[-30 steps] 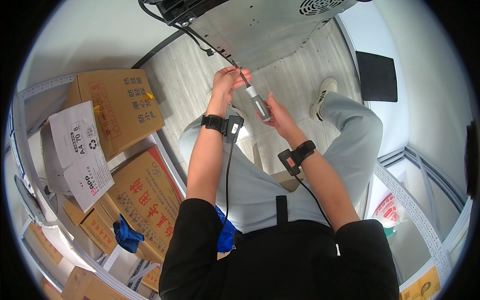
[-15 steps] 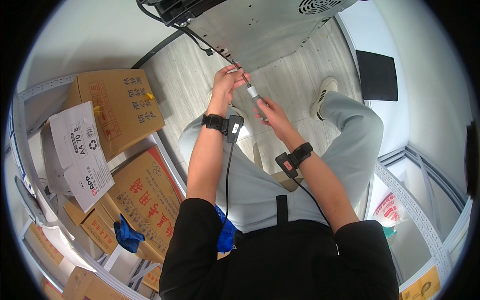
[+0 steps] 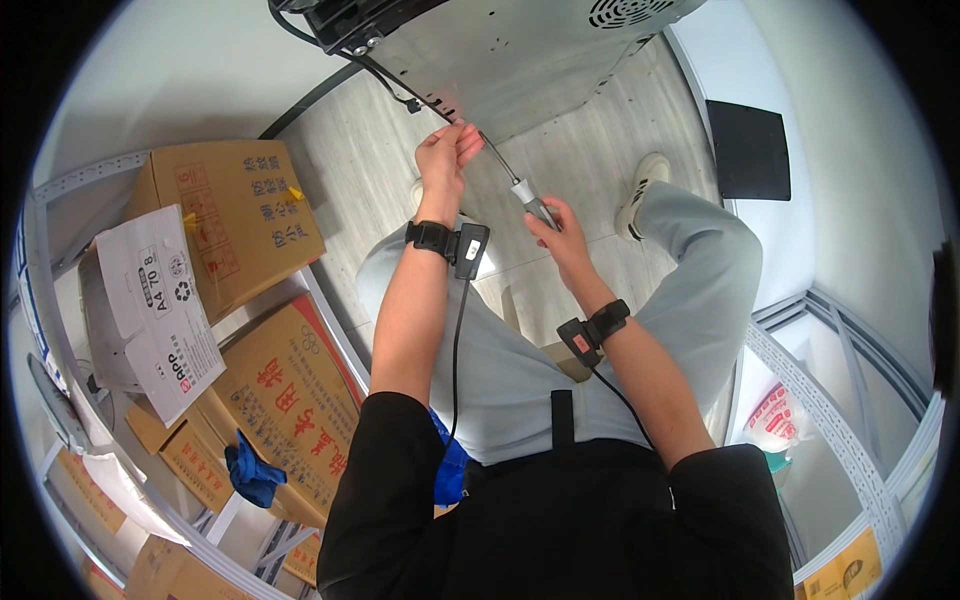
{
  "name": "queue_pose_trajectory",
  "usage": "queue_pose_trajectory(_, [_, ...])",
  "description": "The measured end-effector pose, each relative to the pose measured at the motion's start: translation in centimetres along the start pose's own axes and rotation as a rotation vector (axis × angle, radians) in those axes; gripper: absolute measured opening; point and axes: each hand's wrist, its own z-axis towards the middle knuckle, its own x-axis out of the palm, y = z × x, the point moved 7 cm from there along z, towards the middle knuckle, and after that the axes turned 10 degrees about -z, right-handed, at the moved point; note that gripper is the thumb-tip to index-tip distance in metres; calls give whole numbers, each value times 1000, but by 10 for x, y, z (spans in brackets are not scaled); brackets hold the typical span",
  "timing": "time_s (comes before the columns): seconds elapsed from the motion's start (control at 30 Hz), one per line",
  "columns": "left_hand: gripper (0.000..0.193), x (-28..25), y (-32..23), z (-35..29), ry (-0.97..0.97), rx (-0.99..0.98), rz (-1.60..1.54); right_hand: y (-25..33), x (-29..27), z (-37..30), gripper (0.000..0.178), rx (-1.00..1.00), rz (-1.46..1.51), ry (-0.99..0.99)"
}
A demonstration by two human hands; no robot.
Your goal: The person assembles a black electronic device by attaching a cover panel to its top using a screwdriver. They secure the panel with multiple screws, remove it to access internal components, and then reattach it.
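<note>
In my right hand (image 3: 562, 240), the fingers close around the grey and white handle of a screwdriver (image 3: 503, 163). Its long thin shaft slants up and left, the tip close to the lower edge of a grey metal case (image 3: 500, 75). My left hand (image 3: 446, 160) is at that same edge, left of the tip. Its thumb and fingertips are drawn together against the case; whatever they may hold is too small or hidden. Small holes and slots mark the case's panel, with a round vent at its far right.
A black cable (image 3: 385, 78) with a plug hangs along the case's left side. Cardboard boxes (image 3: 240, 230) fill a metal rack at left, with a blue cloth (image 3: 255, 470) on one. At right are a black panel (image 3: 748, 150) and another metal rack (image 3: 850, 430). My legs flank the floor (image 3: 600, 150).
The screwdriver and my right hand have shifted slightly right and nearer to me. My left hand has come away from the shaft, moving a little left, and its fingers have drawn together.
</note>
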Motion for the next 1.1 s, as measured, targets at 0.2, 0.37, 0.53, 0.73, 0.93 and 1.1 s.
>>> queue_pose_trajectory(0.2, [18, 5, 3, 1, -36, -22, -95, -2, -14, -9, 49, 57, 29, 24])
queue_pose_trajectory(0.37, [21, 5, 6, 4, 10, -88, -162, -13, -23, -9, 50, 92, 93, 27])
queue_pose_trajectory(0.53, [22, 6, 7, 5, 32, -81, -126, -10, -25, -11, 50, 111, 123, 40])
queue_pose_trajectory(0.73, [23, 7, 11, 8, 24, -76, -117, -5, -29, -12, 49, 100, 148, 41])
queue_pose_trajectory(0.93, [25, 10, 16, 9, 54, -170, -243, -5, -32, -10, 48, 97, 175, 27])
queue_pose_trajectory(1.1, [20, 6, 17, 12, 0, -157, -276, -7, -31, -9, 48, 100, 186, 36])
